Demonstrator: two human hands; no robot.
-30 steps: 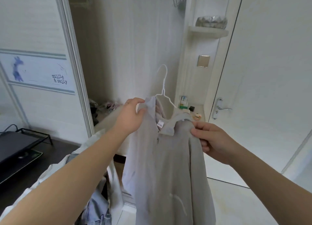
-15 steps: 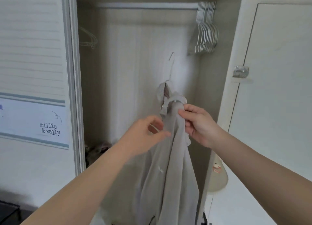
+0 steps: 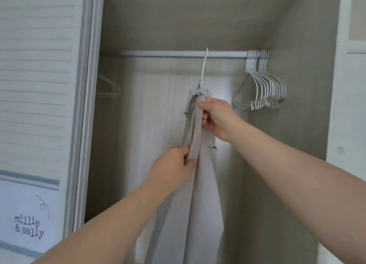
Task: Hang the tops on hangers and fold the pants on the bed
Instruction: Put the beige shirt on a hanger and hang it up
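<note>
Right hand [image 3: 217, 117] gripping shirt [image 3: 204, 184], hanger [image 3: 204, 65] in closet [image 3: 158, 26]

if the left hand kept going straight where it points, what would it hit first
The grey shirt: the left hand pinches its edge, fingers aimed up and right into the cloth. Behind that, probably the closet's back panel, though depth is unclear.

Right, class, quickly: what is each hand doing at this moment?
Left hand: pinches the grey top lower down.
Right hand: grips the top near its collar.
</note>
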